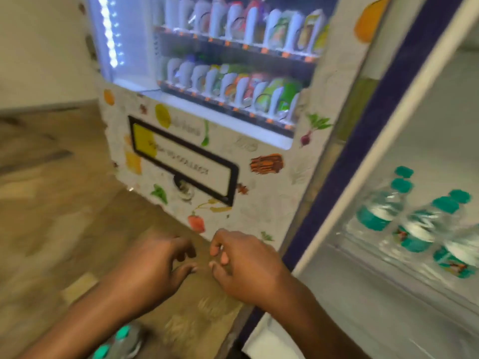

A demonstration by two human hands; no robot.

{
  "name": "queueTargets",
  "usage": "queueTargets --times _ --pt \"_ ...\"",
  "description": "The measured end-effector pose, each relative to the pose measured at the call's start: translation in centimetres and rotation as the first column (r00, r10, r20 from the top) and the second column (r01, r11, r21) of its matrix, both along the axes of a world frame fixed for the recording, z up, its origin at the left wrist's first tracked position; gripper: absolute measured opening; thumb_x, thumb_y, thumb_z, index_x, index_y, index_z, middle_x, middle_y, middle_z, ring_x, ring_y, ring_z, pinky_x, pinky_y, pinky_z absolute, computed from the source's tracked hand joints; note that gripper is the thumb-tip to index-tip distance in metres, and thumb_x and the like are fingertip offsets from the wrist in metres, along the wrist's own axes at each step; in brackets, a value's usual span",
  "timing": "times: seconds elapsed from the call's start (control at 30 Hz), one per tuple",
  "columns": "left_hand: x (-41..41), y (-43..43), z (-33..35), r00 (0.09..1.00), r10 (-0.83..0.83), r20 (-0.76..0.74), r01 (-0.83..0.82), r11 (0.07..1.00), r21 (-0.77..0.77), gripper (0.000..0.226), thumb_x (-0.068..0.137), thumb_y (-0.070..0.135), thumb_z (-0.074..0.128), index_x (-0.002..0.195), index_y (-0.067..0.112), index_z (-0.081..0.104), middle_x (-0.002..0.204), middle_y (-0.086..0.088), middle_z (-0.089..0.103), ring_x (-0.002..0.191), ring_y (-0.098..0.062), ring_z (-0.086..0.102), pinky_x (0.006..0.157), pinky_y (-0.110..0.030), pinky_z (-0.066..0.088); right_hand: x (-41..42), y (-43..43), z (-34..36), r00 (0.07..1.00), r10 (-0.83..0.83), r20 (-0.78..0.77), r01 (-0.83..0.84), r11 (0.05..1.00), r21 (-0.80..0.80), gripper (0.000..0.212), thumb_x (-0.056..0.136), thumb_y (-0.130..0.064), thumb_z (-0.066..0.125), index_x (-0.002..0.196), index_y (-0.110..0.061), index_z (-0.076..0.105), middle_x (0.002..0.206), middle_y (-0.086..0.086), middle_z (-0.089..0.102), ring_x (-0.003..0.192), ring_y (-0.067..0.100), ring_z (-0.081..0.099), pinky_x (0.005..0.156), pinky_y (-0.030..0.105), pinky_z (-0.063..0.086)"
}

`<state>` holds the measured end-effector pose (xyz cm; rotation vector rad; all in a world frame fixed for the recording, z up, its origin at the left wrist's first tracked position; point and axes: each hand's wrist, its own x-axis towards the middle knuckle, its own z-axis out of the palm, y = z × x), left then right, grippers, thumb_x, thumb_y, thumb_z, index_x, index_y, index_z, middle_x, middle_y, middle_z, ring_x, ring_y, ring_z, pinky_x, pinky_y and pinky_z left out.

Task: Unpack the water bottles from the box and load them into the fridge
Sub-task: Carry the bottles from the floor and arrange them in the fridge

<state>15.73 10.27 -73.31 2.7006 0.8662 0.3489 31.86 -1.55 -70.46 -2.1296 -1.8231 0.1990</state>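
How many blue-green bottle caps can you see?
6. In the fridge: one pair of caps, then a second pair to its right. Two more caps sit at the bottom edge, left of centre. Blur or the frame edge may hide others.

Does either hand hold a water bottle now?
No, the left hand and the right hand are both empty, with loosely curled fingers.

The fridge (337,208) is open at the front. Bottles (417,229) fill its shelf (344,251) on the right side. There is free room above them and under the shelf. Left of the fridge, a snack machine (207,164) stands like a wall. The floor (51,203) in front of it is bare. Left of the fridge, low down, more bottles (121,338) sit under the left arm.
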Motion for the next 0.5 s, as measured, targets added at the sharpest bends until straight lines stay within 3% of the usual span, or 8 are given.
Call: queueTargets --times 0.1,0.2,0.3,0.5 --pt "-2.9 1.6 -3.7 0.996 0.082 -0.019 -0.084 0.993 -0.084 0.02 0.081 0.043 0.073 0.096 0.031 0.067 0.085 0.014 0.06 0.067 -0.001 0.052 0.068 -0.031 0.05 -1.6 2.7 -3.6 0.999 0.044 -0.026 -0.046 0.998 -0.05 0.019 0.09 -0.043 0.057 0.106 -0.036 0.049 0.095 -0.012 0.059 0.085 0.012 0.059 0.065 0.029 0.039" --pt "-5.6 2.7 -7.1 0.983 0.164 -0.083 -0.175 0.974 -0.142 0.022 0.083 0.042 0.072 0.099 0.028 0.068 0.09 0.01 0.062 0.07 -0.006 0.054 0.071 -0.03 0.049 -2.9 5.0 -7.0 0.996 0.074 -0.04 -0.078 0.992 -0.104 0.021 0.088 -0.043 0.058 0.106 -0.037 0.05 0.089 -0.01 0.062 0.083 0.012 0.06 0.068 0.032 0.049" --pt "-8.2 3.5 -10.7 0.952 0.258 -0.168 -0.287 0.94 -0.183 0.025 0.083 0.042 0.07 0.103 0.027 0.068 0.096 0.007 0.066 0.085 -0.015 0.063 0.076 -0.032 0.052 -3.9 6.7 -10.4 0.991 0.114 -0.071 -0.125 0.976 -0.176 0.025 0.088 -0.043 0.059 0.111 -0.035 0.052 0.087 -0.01 0.062 0.085 0.012 0.06 0.068 0.029 0.045" --pt "-12.9 4.4 -20.9 0.846 0.365 -0.39 -0.49 0.82 -0.296 0.036 0.079 0.041 0.072 0.11 0.024 0.064 0.106 -0.007 0.07 0.1 -0.027 0.065 0.081 -0.035 0.053 -6.2 8.2 -17.0 0.979 0.167 -0.117 -0.198 0.92 -0.339 0.033 0.088 -0.046 0.061 0.118 -0.031 0.054 0.104 -0.005 0.062 0.093 0.016 0.061 0.077 0.035 0.052"
